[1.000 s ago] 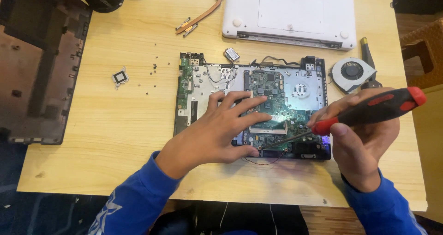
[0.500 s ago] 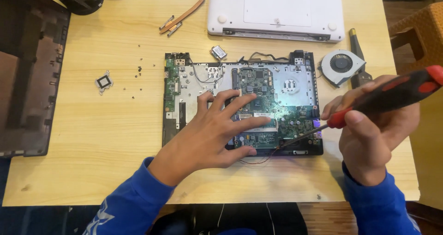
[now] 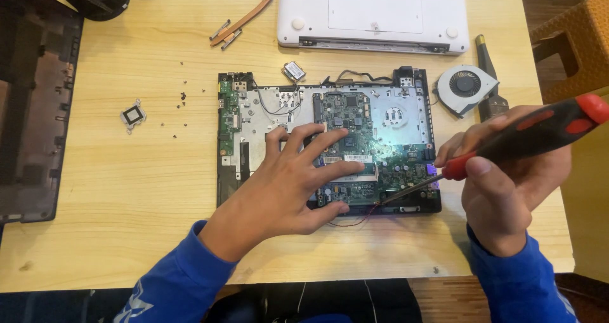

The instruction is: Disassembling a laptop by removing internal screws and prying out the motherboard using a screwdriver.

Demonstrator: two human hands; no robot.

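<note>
An opened laptop base with its green motherboard (image 3: 346, 117) and metal frame lies in the middle of the wooden table (image 3: 127, 183). My left hand (image 3: 288, 180) rests flat on the board with fingers spread, pressing on its lower middle part. My right hand (image 3: 507, 177) grips a red and black screwdriver (image 3: 539, 132). Its thin shaft slants down to the left, with the tip at the board's lower edge, close to a thin red wire (image 3: 355, 220).
A white laptop lid (image 3: 374, 12) lies at the back. A cooling fan (image 3: 466, 85) sits right of the board, a dark tool (image 3: 487, 69) beside it. A black laptop shell (image 3: 32, 107) fills the left edge. A small metal bracket (image 3: 133, 115), loose screws and copper heat pipe (image 3: 244, 18) lie about.
The camera view has shifted a little, so the table appears to slide left and down. The screwdriver handle has tilted higher to the right. My left hand stays on the board.
</note>
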